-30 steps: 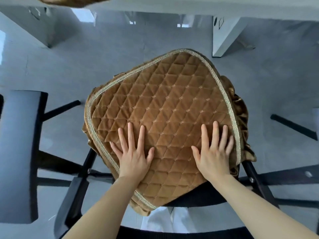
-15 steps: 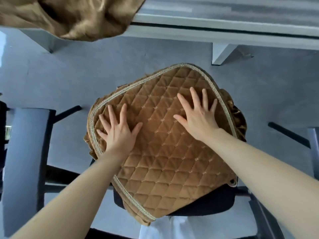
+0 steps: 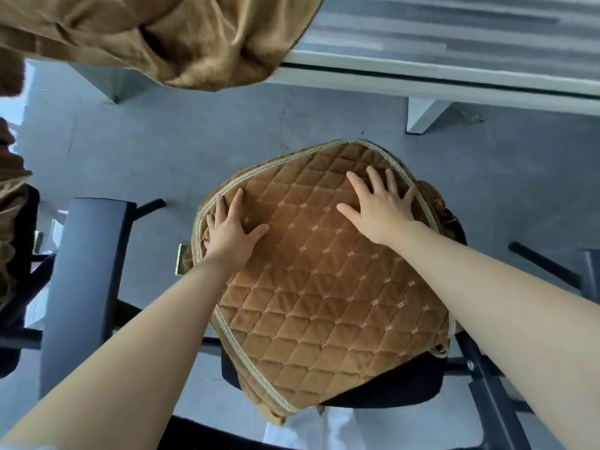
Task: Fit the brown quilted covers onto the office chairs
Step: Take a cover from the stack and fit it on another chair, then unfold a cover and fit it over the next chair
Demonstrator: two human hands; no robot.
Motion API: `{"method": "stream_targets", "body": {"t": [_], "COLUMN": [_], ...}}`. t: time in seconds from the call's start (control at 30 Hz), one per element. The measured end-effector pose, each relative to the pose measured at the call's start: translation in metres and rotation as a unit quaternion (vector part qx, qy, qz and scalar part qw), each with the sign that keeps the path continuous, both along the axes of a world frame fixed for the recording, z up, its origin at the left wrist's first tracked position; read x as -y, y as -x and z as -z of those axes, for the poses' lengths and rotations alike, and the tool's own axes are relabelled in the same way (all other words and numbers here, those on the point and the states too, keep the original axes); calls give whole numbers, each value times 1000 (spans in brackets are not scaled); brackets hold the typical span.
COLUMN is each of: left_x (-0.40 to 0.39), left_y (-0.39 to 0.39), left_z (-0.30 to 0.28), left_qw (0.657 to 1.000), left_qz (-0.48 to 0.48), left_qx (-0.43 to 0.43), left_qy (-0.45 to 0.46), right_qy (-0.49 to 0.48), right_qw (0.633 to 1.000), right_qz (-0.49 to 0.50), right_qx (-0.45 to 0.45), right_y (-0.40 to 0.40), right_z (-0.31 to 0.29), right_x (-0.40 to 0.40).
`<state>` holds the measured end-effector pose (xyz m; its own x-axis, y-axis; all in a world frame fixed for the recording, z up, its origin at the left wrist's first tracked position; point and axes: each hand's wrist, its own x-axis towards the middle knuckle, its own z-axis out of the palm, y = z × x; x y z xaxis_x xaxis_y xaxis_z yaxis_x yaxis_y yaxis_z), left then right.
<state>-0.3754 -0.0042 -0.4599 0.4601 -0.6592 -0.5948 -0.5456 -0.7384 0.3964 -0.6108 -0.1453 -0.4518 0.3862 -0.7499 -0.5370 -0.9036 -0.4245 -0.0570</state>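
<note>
Both hands are flat with fingers spread, gripping nothing; left hand (image 3: 231,234) presses the far left corner of the brown quilted cover (image 3: 324,280), right hand (image 3: 380,208) presses near its far right edge by the pale braided trim. That one cover sits on the black seat of the office chair (image 3: 389,388), whose near edge pokes out uncovered; no containers anywhere. A second pile of brown fabric (image 3: 156,37) hangs off the tabletop (image 3: 454,43) far left, and another chair's dark armrest (image 3: 86,287) stands left over the grey floor.
</note>
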Motion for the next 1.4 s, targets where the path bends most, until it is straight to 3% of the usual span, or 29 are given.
{"method": "stream_targets", "body": {"t": [0.13,0.33,0.5,0.73,1.0,1.1,1.27,1.4], "left_x": [-26,-75,-101,-116,-75,-57,-21,5], "left_y": [10,49,80,66,-45,-102,-201,-270], "left_z": [-23,-70,-151,-240,-332,-354,-361,-354], "left_qw": [998,993,995,990,939,926,932,944], "left_qz": [17,-24,-64,-102,-216,-222,-166,-132], "left_qx": [18,-58,-73,-51,42,81,160,208], "left_qy": [-53,-104,-26,83,264,294,280,219], "right_qy": [-40,-171,-183,-163,-107,-93,-49,-27], "right_qw": [999,981,966,950,941,940,941,962], "right_qz": [12,64,79,67,34,35,102,124], "right_qx": [11,70,163,259,321,325,318,243], "right_y": [11,30,34,18,-64,-103,-153,-178], "right_z": [-22,-95,-194,-284,-356,-370,-374,-359], "right_x": [-27,-82,-121,-139,-88,-66,-24,5]}}
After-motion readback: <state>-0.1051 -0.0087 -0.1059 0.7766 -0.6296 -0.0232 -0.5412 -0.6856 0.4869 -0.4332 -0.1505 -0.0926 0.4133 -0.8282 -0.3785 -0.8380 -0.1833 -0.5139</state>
